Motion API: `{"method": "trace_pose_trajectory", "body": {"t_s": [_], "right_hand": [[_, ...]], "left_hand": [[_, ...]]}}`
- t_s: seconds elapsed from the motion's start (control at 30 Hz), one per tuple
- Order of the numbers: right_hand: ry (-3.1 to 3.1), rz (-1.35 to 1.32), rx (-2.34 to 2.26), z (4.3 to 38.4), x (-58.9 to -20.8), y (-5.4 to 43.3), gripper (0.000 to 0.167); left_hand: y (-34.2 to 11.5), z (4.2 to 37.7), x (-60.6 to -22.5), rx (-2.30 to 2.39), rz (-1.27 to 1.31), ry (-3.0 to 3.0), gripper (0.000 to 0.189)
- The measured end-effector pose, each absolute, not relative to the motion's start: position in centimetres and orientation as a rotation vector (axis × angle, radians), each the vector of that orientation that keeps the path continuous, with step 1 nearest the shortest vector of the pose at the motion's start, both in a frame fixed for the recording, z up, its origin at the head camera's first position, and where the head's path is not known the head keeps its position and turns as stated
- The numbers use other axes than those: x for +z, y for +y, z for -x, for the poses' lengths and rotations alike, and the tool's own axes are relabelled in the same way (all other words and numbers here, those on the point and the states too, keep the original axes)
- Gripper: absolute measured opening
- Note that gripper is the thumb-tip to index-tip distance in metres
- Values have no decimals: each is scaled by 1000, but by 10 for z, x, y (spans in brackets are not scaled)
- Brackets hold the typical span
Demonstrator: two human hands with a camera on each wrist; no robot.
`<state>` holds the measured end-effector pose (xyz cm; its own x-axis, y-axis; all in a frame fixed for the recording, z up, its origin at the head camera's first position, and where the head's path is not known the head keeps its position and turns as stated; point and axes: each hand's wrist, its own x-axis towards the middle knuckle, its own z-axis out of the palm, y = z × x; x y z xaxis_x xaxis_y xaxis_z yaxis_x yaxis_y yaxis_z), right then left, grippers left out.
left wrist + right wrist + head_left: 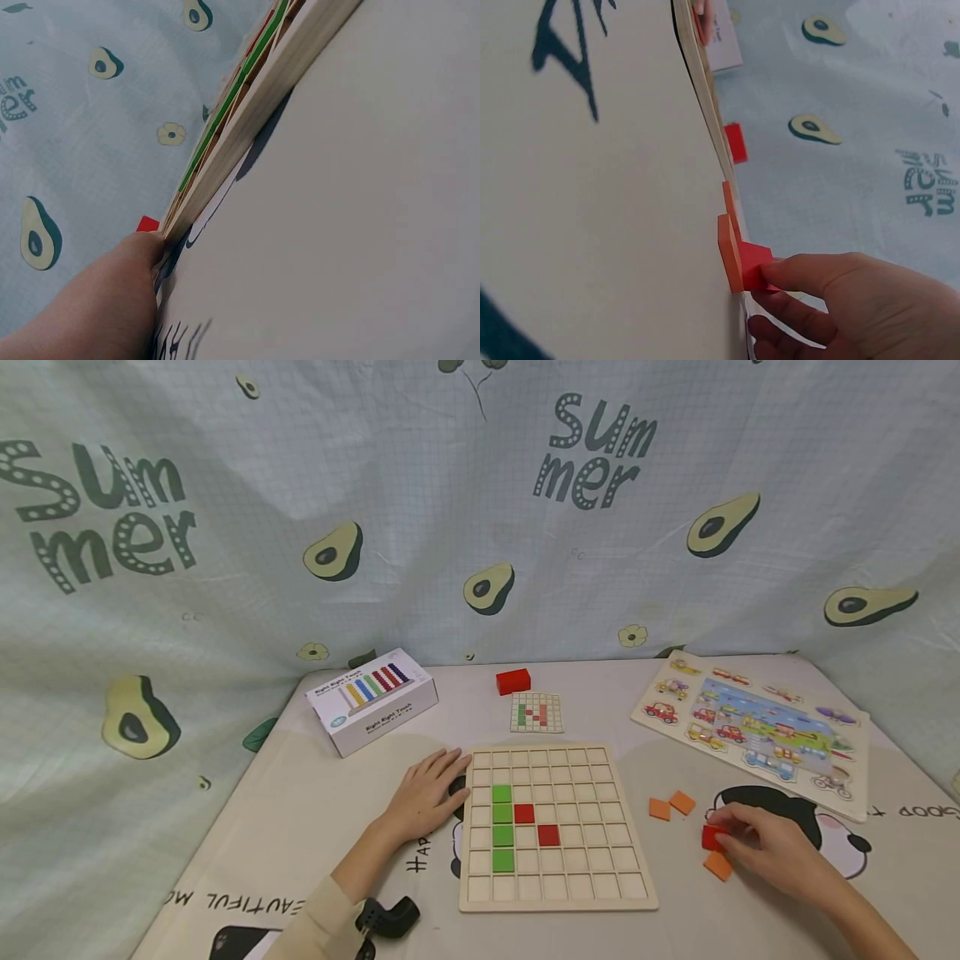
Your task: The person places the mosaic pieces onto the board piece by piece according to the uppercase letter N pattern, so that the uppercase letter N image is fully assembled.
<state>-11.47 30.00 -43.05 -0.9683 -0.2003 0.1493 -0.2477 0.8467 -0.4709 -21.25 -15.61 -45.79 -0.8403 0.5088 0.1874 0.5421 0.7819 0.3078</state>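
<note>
My right hand pinches a red square tile between thumb and fingers, right of the wooden grid board. In the right wrist view the red tile shows behind an orange tile. Another orange tile lies just below that hand, and two more orange tiles lie to its left. My left hand rests at the board's upper left edge, fingers extended and touching it. Several green tiles stand in one column of the board, with two red tiles diagonally to their right.
Behind the board lies a small pattern card with a coloured grid, beside a red block. A white printed box stands at back left. At back right lies a vehicle picture puzzle board.
</note>
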Motion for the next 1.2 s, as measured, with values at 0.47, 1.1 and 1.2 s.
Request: {"method": "trace_pose_trajectory", "body": {"t_s": [0.47,1.1,1.2], "right_hand": [[-2842,-420,851,115,-424,295,20],[-2698,-757,950,124,-418,270,23],[-2671,-808,985,126,-418,263,25]], "left_hand": [[-157,212,-458,-527,863,-2855,55],[-156,212,-458,-524,862,-2860,55],[-156,212,-458,-524,859,-2859,55]]}}
